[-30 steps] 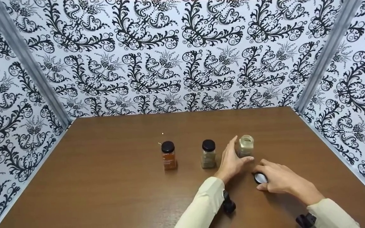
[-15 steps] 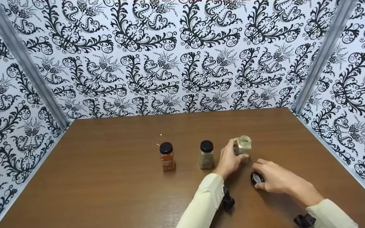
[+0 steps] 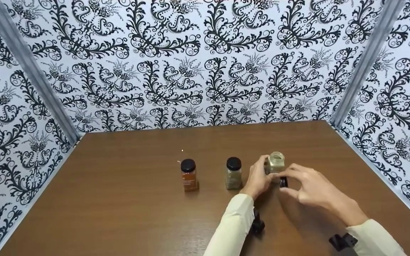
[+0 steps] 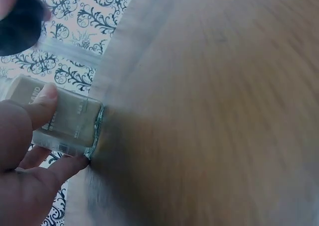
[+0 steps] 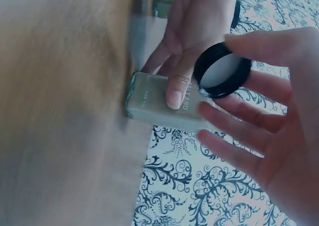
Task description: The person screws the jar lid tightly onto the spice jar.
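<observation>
My left hand (image 3: 258, 179) grips an uncapped glass spice jar (image 3: 276, 161) with pale powder inside; in the left wrist view the thumb lies across the printed face of the jar (image 4: 65, 114). Close to the jar's near right side, my right hand (image 3: 313, 186) pinches a black screw lid (image 3: 283, 182) between thumb and fingers. The right wrist view shows the lid (image 5: 222, 70) tilted, its white inner liner facing the camera, with the other fingers spread beside the jar (image 5: 159, 99). The jar's open mouth is hidden behind the lid there.
Left of my left hand stands a capped jar of greenish spice (image 3: 233, 173). Farther left is a capped jar of orange-red spice (image 3: 189, 175). Small pale specks (image 3: 182, 150) lie behind it on the brown table (image 3: 119, 192). Patterned walls (image 3: 205, 71) enclose the table.
My right hand has lifted the lid up and leftward toward the open jar, turning it from liner-up to nearly edge-on. The left hand keeps its hold on the jar, which has barely shifted.
</observation>
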Tool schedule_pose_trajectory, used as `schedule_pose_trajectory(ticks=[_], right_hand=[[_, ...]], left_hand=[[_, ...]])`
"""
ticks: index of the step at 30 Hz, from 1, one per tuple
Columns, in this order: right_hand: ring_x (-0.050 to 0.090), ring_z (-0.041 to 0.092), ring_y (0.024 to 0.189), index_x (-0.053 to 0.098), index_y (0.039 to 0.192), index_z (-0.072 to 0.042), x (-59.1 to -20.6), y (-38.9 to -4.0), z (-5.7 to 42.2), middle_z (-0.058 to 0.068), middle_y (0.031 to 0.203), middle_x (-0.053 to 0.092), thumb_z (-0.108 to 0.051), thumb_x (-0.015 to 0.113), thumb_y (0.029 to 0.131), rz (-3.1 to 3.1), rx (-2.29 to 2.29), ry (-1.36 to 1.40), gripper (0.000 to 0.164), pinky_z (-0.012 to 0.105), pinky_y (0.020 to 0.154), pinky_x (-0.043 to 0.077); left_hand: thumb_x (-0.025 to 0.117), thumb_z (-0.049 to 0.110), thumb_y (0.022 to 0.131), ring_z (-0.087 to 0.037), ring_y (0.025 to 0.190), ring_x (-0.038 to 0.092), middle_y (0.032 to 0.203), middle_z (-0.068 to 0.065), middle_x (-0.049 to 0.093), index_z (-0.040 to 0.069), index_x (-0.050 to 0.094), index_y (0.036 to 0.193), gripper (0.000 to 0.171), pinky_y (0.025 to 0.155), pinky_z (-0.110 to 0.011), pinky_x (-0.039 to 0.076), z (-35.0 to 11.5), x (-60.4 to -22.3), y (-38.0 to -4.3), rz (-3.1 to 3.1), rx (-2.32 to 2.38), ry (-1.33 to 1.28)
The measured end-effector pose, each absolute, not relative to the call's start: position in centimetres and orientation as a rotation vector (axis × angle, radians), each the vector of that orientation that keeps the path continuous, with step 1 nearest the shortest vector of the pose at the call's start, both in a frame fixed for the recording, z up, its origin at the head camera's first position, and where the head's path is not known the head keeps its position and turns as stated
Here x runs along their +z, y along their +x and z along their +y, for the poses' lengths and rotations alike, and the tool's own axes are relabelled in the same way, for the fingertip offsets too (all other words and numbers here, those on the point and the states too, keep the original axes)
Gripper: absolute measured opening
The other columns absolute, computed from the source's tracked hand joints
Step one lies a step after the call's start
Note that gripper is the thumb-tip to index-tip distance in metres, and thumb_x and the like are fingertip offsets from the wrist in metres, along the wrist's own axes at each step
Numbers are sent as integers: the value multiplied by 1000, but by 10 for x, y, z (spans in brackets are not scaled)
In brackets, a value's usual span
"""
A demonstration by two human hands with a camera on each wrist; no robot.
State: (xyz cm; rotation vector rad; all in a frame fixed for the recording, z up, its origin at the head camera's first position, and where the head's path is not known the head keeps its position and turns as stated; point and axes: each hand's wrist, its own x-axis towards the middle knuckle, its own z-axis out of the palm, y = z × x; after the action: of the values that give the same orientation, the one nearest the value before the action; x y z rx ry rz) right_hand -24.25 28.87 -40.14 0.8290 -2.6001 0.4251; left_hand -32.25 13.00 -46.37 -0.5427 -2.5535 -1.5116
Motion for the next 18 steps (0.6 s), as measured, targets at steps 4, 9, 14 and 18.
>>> schedule_pose_trajectory(ticks=[4, 9, 14, 18], right_hand=[[71, 22, 92, 73, 114, -13, -402, -250, 288, -3, 103, 72, -23, 84, 78, -2443, 471, 806, 39, 45, 79, 59], [70, 26, 97, 70, 124, -12, -404, -256, 287, 2, 106, 74, -13, 85, 76, -2343, 581, 767, 50, 46, 82, 57], [69, 24, 96, 71, 124, -9, -404, -263, 286, 6, 106, 75, -2, 83, 75, -2232, 739, 764, 51, 22, 91, 50], [68, 9, 98, 75, 113, -4, -404, -270, 286, 11, 103, 76, 4, 84, 72, -2123, 883, 758, 42, 8, 95, 45]], left_hand=[[81, 10, 83, -20, 116, 65, 123, -9, 70, 11, 57, 130, 53, 98, -26, 52, 129, -465, -324, -2560, -1507, -551], [80, 5, 83, -19, 114, 67, 122, -9, 70, 11, 57, 129, 52, 95, -25, 53, 128, -469, -325, -2541, -1515, -588], [79, 14, 84, -18, 116, 65, 125, -8, 69, 13, 56, 131, 52, 96, -25, 52, 128, -469, -324, -2536, -1523, -611], [79, 17, 84, -18, 117, 65, 125, -7, 69, 13, 56, 130, 52, 97, -26, 52, 128, -468, -323, -2535, -1509, -618]])
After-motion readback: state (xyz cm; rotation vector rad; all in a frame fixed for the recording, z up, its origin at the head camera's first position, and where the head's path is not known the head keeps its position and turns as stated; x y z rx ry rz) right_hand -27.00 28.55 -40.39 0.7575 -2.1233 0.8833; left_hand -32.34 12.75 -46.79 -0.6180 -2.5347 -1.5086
